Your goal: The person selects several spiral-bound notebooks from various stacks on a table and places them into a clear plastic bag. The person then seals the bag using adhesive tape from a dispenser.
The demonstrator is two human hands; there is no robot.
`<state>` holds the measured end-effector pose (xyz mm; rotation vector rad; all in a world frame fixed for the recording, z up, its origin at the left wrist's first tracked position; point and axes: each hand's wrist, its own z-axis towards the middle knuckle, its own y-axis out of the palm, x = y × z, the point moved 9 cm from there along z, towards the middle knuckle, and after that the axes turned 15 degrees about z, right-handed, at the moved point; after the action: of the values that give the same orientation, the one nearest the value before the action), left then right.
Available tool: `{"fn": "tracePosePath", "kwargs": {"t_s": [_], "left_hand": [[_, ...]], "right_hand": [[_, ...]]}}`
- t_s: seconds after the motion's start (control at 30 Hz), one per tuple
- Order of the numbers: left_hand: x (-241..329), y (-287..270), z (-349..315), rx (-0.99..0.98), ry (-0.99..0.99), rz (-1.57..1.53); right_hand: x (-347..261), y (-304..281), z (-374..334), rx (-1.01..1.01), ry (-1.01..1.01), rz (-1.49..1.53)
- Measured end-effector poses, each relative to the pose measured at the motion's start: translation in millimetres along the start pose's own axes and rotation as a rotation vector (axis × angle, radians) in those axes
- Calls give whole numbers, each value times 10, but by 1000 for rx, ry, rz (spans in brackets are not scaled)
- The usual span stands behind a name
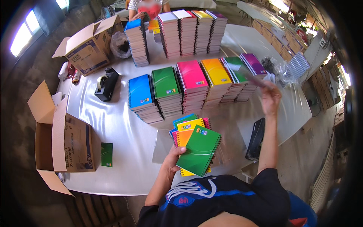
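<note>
My left hand (175, 156) is closed round a fanned bundle of spiral notebooks, with a green notebook (199, 150) on top. Yellow, orange, pink and blue covers peek out behind it. Raised at the right, my right hand (270, 97) grips a thin notebook (255, 80), blurred and seen nearly edge-on, so its cover colour is unclear. It hovers by the right end of a row of tall notebook stacks. From left to right their covers are blue (140, 90), green (165, 82), pink (192, 74), yellow (216, 72), green (234, 68) and purple (252, 63).
More stacks (168, 36) stand behind, near another person (148, 8). Two open cartons (75, 143) and a black tape dispenser (107, 84) are on the left. A green notebook (106, 154) lies flat nearby. At right are a long black object (256, 139) and crumpled clear plastic (280, 68).
</note>
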<state>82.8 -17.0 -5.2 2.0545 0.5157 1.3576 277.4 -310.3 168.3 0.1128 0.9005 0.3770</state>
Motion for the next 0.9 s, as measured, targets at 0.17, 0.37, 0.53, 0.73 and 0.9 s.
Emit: {"fn": "tracePosePath", "kwargs": {"t_s": [0.17,0.37,0.53,0.73,0.9], "left_hand": [[17,105,42,-234,-33,-274],[-41,-32,-246,-4,-265,-186],[-11,19,-357,78,-319,-81],[34,28,-511,-139,-640,463],[476,-350,-146,224,486,1087]], "right_hand": [[116,1839,-765,-995,256,-125],[-263,2148,-1333,-1103,125,-861],[-171,2276,-1852,-720,-164,-791],[148,2022,-1684,-606,44,-237],[955,1710,-2169,-340,556,230]]}}
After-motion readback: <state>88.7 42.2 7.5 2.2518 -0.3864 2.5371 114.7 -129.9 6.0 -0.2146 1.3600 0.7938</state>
